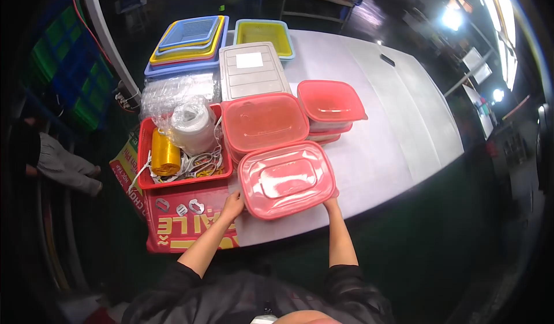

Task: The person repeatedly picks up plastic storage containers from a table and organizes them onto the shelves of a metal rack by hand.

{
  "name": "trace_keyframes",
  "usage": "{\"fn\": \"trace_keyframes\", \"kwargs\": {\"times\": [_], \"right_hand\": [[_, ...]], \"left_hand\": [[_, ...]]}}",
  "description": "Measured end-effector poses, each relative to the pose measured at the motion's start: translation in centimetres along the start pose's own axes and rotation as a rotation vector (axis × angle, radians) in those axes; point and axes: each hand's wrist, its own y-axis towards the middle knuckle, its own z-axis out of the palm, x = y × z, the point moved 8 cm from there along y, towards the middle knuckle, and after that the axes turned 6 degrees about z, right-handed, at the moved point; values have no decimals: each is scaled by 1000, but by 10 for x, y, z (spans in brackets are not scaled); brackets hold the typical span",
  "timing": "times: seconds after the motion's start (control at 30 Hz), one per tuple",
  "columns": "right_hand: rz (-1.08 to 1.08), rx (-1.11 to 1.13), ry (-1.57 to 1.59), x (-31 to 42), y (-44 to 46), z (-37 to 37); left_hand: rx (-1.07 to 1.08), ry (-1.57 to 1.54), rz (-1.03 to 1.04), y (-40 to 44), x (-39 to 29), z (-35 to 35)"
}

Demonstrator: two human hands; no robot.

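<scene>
A long pale table (392, 122) stands in a dark workshop, with bright lamps (453, 18) at the upper right and a person in grey trousers (63, 159) at the far left. A red printed sheet (196, 226) with yellow lettering covers the near left corner. At the far left of the table, blue and yellow baskets (190, 41) are nested in a pile, a blue-rimmed basket (262, 23) just beside them. A red tray (144, 156) sits at the left, and clear bags (179, 87) lie beyond it. A grey box (254, 78) with a white label stands behind a red-lidded tub (265, 119); to the right is a stack of similar tubs (332, 99).

Nearest the body, at the table's front edge, is the held tub (287, 179). Its lid is a see-through pinkish red, a rounded rectangle with a thick rim, ridged round a centre panel that shines with white glare. Whether it touches the table cannot be told.

The left hand (232, 205) grips its left side and the right hand (331, 201) its right; both are partly closed, fingertips mostly hidden.

In the tray are a plastic-wrapped white roll (193, 125), a yellow roll (166, 153) and scissors (203, 163). Small metal pieces (196, 206) lie on the sheet.
</scene>
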Motion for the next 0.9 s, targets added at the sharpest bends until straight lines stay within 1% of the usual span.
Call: {"fn": "trace_keyframes", "kwargs": {"times": [0.03, 0.07, 0.13, 0.17, 0.27, 0.3, 0.4, 0.43, 0.47, 0.5, 0.57, 0.6, 0.63, 0.67, 0.7, 0.73, 0.8, 0.83, 0.87, 0.9], "right_hand": [[-14, 33, 1, -6, 6, 9], [22, 57, 2, -15, 12, 19], [142, 72, 16, -37, 20, 34], [191, 73, 23, -47, 21, 39], [256, 71, 69, -63, 11, 47], [268, 65, 87, -63, 6, 47], [301, 39, 184, -58, -22, 36], [308, 40, 218, -51, -34, 29], [310, 48, 251, -40, -48, 22], [310, 66, 281, -28, -64, 19], [279, 138, 330, 15, -84, 22], [262, 200, 345, 38, -99, 29], [244, 252, 354, 63, -112, 40], [225, 311, 351, 87, -128, 53], [209, 374, 346, 111, -145, 72], [186, 430, 348, 136, -164, 91], [152, 557, 345, 185, -213, 129], [128, 634, 344, 209, -236, 152], [101, 715, 337, 234, -258, 177], [77, 799, 325, 259, -282, 201]], "left_hand": [[-28, 60, 68, 0, -7, 3], [-55, 96, 106, 3, -11, 2], [-106, 163, 174, 2, -19, 0], [-194, 178, 311, -1, -31, -2], [-147, 349, 293, -14, -43, 1], [-221, 342, 385, -22, -56, -3], [-212, 355, 389, -40, -43, -12], [-205, 127, 365, -33, 3, -9], [-206, -102, 342, -25, 48, -6], [-174, -124, 368, -37, 63, -5], [-193, -75, 452, -63, 32, -31], [-230, -12, 464, -101, -14, -58], [-261, 56, 475, -126, -41, -86], [-202, 114, 436, -134, -24, -103], [-228, 156, 428, -165, -28, -127], [-257, 211, 436, -190, -36, -153], [-400, 214, 416, -237, -21, -210], [-450, 188, 474, -262, -22, -242], [-582, 200, 626, -283, -14, -275], [-610, 166, 586, -319, -17, -309]]}}
